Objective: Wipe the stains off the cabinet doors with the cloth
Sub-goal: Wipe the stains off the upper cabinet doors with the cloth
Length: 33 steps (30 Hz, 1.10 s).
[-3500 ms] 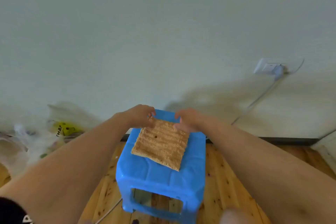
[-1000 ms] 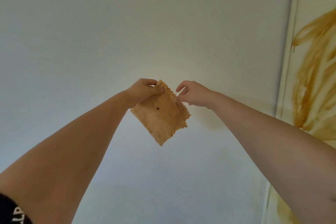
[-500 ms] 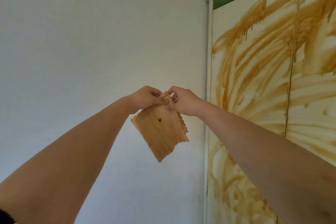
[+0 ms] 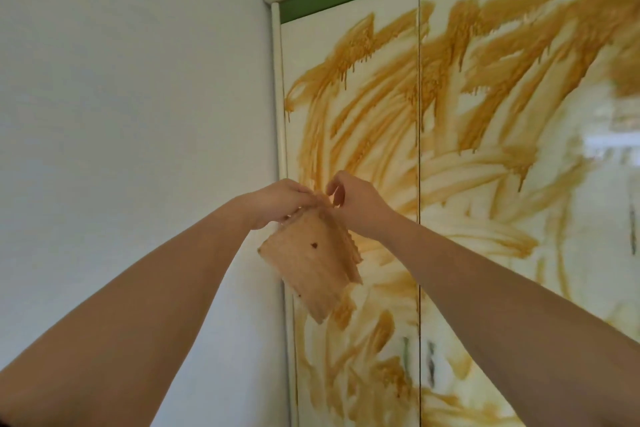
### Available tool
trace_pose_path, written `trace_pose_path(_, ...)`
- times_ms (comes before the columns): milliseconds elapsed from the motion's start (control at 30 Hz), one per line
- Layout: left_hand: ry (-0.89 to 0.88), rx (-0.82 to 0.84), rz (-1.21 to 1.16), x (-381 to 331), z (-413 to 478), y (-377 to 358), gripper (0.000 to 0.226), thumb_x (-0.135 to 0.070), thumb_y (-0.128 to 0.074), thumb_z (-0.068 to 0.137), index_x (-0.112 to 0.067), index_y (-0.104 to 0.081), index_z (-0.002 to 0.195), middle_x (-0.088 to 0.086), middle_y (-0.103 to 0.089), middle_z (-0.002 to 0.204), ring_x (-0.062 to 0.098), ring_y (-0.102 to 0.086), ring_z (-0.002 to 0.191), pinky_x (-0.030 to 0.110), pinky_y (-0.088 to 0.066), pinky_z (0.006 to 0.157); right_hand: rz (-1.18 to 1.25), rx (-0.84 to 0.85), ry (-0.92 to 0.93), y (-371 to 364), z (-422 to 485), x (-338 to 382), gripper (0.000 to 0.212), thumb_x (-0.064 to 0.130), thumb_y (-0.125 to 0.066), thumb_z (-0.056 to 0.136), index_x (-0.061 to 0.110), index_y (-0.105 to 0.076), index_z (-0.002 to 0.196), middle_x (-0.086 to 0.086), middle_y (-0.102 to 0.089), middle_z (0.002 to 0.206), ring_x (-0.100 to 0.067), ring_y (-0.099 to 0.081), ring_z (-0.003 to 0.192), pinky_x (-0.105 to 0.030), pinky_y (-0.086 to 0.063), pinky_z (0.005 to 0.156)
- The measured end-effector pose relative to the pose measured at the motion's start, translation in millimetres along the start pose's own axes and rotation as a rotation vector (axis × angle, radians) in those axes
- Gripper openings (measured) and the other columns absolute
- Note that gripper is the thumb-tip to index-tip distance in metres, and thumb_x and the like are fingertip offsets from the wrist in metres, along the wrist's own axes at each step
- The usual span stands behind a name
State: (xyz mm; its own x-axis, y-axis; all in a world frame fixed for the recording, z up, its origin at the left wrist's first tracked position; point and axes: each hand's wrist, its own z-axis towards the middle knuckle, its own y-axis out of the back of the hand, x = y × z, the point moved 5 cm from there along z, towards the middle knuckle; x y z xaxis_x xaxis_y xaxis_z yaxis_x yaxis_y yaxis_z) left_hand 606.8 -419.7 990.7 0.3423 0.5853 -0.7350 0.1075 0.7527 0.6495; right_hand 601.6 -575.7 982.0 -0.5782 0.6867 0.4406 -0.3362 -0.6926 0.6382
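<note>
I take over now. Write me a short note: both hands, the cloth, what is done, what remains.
Left hand: pinches the cloth at its top corner.
Right hand: seems to pinch the same top edge.
Cloth: hangs in the air before the left cabinet door, not pressed on it.
Done: cloth in hand.
Left: brown stains cover this door and the right cabinet door; wipe all.

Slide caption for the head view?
Left hand grips a tan cloth, right hand at its top, before stained cabinet doors.

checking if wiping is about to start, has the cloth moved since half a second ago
Yes. The cloth has shifted right: it hung in front of the wall, left of the cabinet frame, and now overlaps the left cabinet door. Contact unclear.
</note>
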Motion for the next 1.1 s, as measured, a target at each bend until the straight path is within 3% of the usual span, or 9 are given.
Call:
trace_pose_path(67, -0.017, 0.038, -0.013, -6, 25, -8, 0.028, -0.036, -0.062, 0.099, -0.013, -0.076, 0.093, 0.002, -0.066, 0.081, 0.014, -0.059, 0.071, 0.029, -0.049, 0.073, -0.019, 0.002, -0.039, 8, 6, -16, 0.023, 0.019, -0.078, 0.085, 0.018, -0.059, 0.099, -0.001, -0.063, 0.091, -0.019, -0.057, 0.078, -0.04, -0.052, 0.071)
trace_pose_path(200, -0.073, 0.042, -0.003, -16, 71, -24, 0.031, -0.037, -0.062, 0.099, -0.018, -0.065, 0.075, -0.003, -0.053, 0.066, 0.017, -0.048, 0.066, 0.032, -0.042, 0.071, -0.062, -0.04, -0.114, 25, 12, -41, 0.017, 0.016, -0.075, 0.086, 0.018, -0.06, 0.095, 0.003, -0.06, 0.084, -0.014, -0.054, 0.071, -0.029, -0.045, 0.061)
trace_pose_path(300, -0.124, 0.009, -0.018, -24, 96, -37, 0.013, -0.031, -0.061, 0.1, -0.023, -0.07, 0.103, 0.0, -0.062, 0.084, 0.017, -0.055, 0.076, 0.03, -0.045, 0.065, -0.137, -0.06, -0.154, 36, 10, -52, 0.009, 0.013, -0.069, 0.09, 0.013, -0.06, 0.092, 0.001, -0.06, 0.079, -0.018, -0.055, 0.071, -0.03, -0.043, 0.06)
trace_pose_path(400, -0.155, 0.013, -0.089, -27, 114, -49, 0.026, -0.021, -0.056, 0.101, -0.03, -0.06, 0.125, 0.005, -0.064, 0.095, 0.02, -0.058, 0.08, 0.032, -0.05, 0.064, -0.195, -0.076, -0.209, 52, 2, -64, 0.007, 0.011, -0.064, 0.091, 0.014, -0.059, 0.094, -0.001, -0.06, 0.08, -0.018, -0.053, 0.069, -0.03, -0.042, 0.059)
trace_pose_path(600, -0.173, -0.133, -0.218, -18, 143, -44, 0.032, -0.001, -0.043, 0.101, -0.012, -0.073, 0.101, 0.006, -0.053, 0.139, 0.023, -0.066, 0.098, 0.03, -0.058, 0.055, -0.329, -0.293, -0.43, 111, -25, -100, 0.006, 0.013, -0.063, 0.091, 0.018, -0.063, 0.093, 0.001, -0.058, 0.072, -0.018, -0.053, 0.063, -0.036, -0.049, 0.063)
trace_pose_path(733, -0.067, -0.11, -0.376, -9, 152, -49, 0.022, -0.004, -0.051, 0.101, 0.004, -0.068, 0.11, 0.023, -0.071, 0.102, 0.034, -0.075, 0.088, 0.043, -0.064, 0.077, -0.328, -0.406, -0.688, 143, -48, -118, 0.01, 0.01, -0.055, 0.093, 0.011, -0.064, 0.088, -0.006, -0.064, 0.07, -0.021, -0.057, 0.055, -0.034, -0.053, 0.058)
trace_pose_path(867, -0.061, -0.023, -0.505, -17, 156, -67, 0.02, -0.008, -0.047, 0.101, 0.004, -0.063, 0.101, 0.021, -0.07, 0.092, 0.027, -0.074, 0.078, 0.03, -0.064, 0.062, 0.044, -0.563, -0.945, 150, -66, -130, 0.022, -0.004, -0.036, 0.1, -0.003, -0.057, 0.106, -0.019, -0.068, 0.067, -0.02, -0.058, 0.032, -0.025, -0.049, 0.034)
trace_pose_path(933, -0.123, -0.004, -0.423, -25, 161, -79, 0.013, 0.0, -0.054, 0.098, 0.006, -0.065, 0.101, 0.018, -0.071, 0.088, 0.02, -0.074, 0.072, 0.024, -0.061, 0.057, 0.207, -0.653, -0.949, 153, -73, -137, 0.029, -0.007, -0.032, 0.101, -0.009, -0.059, 0.111, -0.025, -0.071, 0.074, -0.027, -0.065, 0.04, -0.03, -0.055, 0.037)
trace_pose_path(1100, -0.205, -0.069, -0.431, -40, 169, -100, 0.005, -0.001, -0.065, 0.094, 0.003, -0.066, 0.094, 0.026, -0.073, 0.092, 0.031, -0.075, 0.079, 0.035, -0.064, 0.07, 0.358, -0.79, -0.901, 166, -80, -153, 0.033, -0.009, -0.04, 0.095, -0.011, -0.071, 0.106, -0.021, -0.077, 0.08, -0.033, -0.077, 0.066, -0.032, -0.059, 0.05)
